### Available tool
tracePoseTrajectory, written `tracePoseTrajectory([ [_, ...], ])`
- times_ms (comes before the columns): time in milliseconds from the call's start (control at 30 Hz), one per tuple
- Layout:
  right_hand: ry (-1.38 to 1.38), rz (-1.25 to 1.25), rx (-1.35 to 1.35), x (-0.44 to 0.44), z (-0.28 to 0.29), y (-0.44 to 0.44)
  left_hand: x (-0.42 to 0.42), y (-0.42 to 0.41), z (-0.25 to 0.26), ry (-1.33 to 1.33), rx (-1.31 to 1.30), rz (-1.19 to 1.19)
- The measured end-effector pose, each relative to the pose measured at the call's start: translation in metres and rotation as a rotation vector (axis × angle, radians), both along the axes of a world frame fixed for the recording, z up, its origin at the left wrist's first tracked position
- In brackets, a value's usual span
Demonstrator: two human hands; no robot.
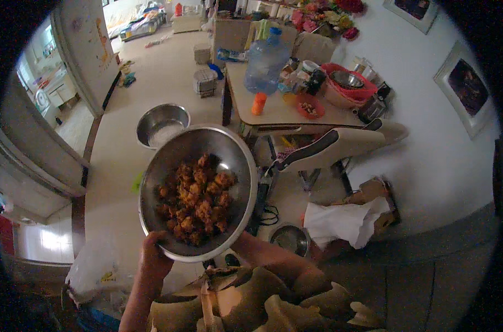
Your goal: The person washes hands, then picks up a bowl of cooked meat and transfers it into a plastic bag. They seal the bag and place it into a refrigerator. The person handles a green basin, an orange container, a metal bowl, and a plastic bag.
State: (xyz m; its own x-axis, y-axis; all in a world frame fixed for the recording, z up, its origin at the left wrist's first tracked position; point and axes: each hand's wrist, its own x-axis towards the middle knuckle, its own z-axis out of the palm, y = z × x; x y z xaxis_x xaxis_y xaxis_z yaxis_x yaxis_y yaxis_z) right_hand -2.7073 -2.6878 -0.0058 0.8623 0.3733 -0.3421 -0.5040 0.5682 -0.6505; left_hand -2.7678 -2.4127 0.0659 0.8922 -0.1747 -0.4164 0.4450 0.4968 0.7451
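Observation:
A large stainless-steel bowl [239, 153] is held up before me, tilted so that its inside faces me. In it lies a heap of lumpy, golden-brown pieces [197, 199] that look like fried food. My left hand [156, 245] grips the rim at the lower left, thumb over the edge. From the lower right my right hand [245, 244] reaches under the bowl; its fingers are hidden behind the metal. A second metal basin [149, 124] stands on the floor beyond the bowl, partly covered by it.
A table [272, 114] ahead bears a large water bottle [266, 62], an orange cylinder [259, 103] and red basins [369, 89]. A chair [338, 149] stands at its near side. Lower right are a small metal bowl [290, 240] and a carton [378, 191]; lower left, a plastic bag [96, 265].

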Motion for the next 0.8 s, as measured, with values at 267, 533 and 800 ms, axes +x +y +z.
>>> tracePoseTrajectory([
  [267,-0.001,-0.028,-0.024,-0.009,0.012,0.006,-0.001,-0.004,0.012,0.247,-0.101,0.007],
  [533,0.020,-0.050,-0.019,-0.017,0.022,0.013,-0.012,0.005,-0.016,0.025,0.101,-0.071],
  [800,0.282,-0.199,0.129,-0.019,-0.040,0.012,-0.016,-0.004,0.020,0.255,0.012,0.082],
])
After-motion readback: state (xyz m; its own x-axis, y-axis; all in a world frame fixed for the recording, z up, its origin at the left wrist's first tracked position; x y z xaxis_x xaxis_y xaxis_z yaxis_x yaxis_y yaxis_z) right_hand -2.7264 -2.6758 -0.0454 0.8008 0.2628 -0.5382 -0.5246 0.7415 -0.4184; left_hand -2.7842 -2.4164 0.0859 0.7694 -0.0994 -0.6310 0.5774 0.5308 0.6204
